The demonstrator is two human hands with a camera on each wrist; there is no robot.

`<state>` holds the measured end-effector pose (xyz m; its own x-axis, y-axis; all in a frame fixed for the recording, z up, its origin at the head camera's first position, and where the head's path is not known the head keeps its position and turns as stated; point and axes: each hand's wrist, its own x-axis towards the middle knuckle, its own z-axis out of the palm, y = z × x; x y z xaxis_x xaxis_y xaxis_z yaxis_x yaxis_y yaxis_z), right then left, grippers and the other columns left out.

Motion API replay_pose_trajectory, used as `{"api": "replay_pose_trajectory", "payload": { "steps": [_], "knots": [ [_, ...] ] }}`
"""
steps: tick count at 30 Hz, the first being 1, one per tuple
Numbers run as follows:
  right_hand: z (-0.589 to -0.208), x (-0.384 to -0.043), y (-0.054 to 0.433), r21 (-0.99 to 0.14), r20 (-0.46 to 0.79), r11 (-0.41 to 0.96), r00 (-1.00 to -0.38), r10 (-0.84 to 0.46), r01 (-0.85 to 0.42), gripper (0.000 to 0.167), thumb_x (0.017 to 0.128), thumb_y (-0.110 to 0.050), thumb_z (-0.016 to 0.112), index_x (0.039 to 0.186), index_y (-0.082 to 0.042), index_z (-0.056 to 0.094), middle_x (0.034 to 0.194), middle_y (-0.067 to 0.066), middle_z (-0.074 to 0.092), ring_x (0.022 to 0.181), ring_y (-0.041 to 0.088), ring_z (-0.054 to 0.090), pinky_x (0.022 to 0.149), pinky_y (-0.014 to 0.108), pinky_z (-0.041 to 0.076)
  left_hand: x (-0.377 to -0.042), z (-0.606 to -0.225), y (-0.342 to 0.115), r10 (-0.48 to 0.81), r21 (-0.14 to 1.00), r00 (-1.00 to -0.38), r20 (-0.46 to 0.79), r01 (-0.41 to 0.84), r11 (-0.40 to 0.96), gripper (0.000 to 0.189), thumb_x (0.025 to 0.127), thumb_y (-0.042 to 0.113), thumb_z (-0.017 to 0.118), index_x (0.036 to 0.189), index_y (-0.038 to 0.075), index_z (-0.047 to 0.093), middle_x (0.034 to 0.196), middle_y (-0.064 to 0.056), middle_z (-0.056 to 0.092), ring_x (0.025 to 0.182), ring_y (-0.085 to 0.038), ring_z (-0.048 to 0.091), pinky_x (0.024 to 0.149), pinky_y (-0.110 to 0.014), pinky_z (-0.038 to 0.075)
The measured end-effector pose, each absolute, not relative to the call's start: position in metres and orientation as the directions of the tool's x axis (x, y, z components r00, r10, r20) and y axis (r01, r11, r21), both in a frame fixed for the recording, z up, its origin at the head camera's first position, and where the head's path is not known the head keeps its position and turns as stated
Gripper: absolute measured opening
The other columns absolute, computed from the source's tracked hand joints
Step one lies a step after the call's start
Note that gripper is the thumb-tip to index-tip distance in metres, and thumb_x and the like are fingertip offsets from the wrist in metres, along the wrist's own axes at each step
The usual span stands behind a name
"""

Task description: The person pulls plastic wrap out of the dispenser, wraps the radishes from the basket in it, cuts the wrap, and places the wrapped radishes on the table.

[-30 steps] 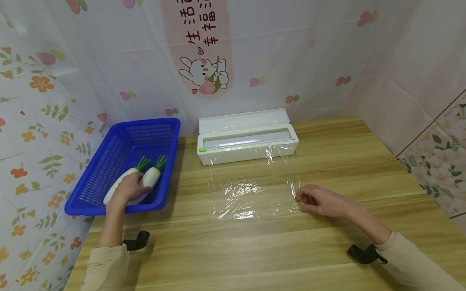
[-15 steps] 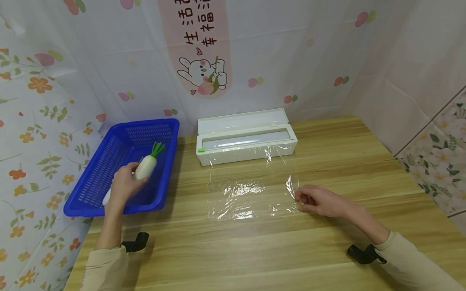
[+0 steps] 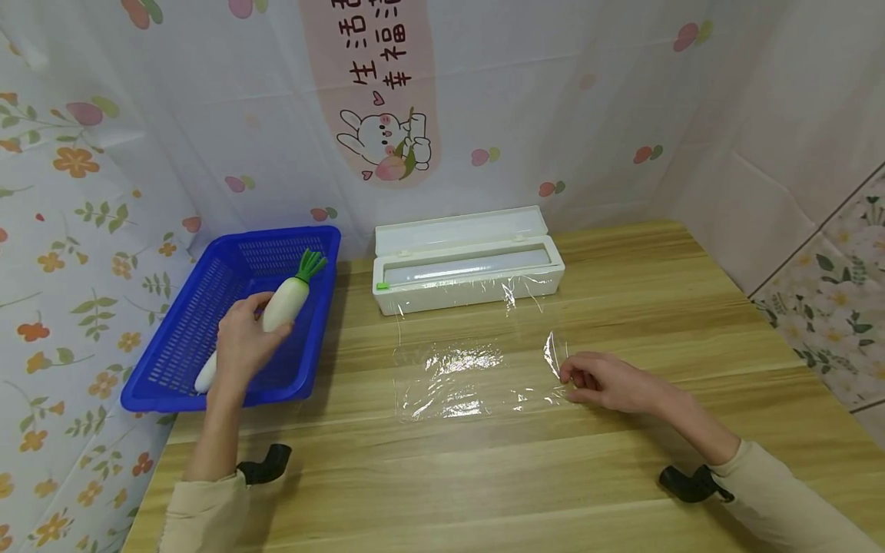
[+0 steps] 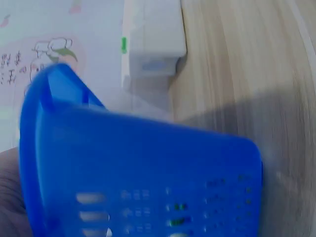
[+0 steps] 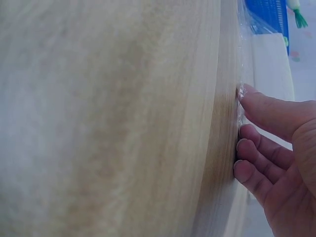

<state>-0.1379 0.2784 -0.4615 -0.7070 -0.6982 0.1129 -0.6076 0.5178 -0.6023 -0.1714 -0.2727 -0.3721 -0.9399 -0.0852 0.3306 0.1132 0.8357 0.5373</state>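
My left hand (image 3: 242,338) grips a white radish (image 3: 286,302) with a green leafy top, held up over the blue plastic basket (image 3: 320,346). The white end of another radish (image 3: 206,375) shows below the hand, inside the basket; the rest of it is hidden. On the right, my right hand (image 3: 615,382) pinches the corner of a sheet of cling film (image 3: 456,376). This clear sheet lies across the table, running out from a white cling film box (image 3: 477,290) whose lid stands up. In the right wrist view, thumb and fingers (image 5: 259,148) are at the film's edge.
The wooden table (image 3: 470,484) reaches a patterned wall covering (image 3: 518,107) at the back and left. The basket stands at the left edge, the film box at the back middle. A film roll (image 3: 470,265) sits inside the box.
My left hand has lifted one radish away from the other and tilted its green top up and to the right. The right hand has stayed at the film's corner.
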Motion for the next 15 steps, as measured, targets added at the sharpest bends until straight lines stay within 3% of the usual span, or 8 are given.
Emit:
{"api": "replay_pose_trajectory", "payload": {
  "steps": [15],
  "knots": [
    [-0.464,-0.137,0.279,-0.609,0.068,0.558,-0.738,-0.671,-0.564,0.021,0.088,-0.011,0.079,0.098,-0.014,0.061,0.078,-0.014,0.05,0.068,-0.001,0.048,0.06,0.022,0.046,-0.162,-0.365,-0.232,0.01,0.546,-0.913,0.408,0.253,0.798,0.049,0.078,0.007,0.081,0.122,-0.005,0.065,0.111,-0.029,0.065,0.101,-0.042,0.058,0.081,-0.059,0.046]
  ]
}}
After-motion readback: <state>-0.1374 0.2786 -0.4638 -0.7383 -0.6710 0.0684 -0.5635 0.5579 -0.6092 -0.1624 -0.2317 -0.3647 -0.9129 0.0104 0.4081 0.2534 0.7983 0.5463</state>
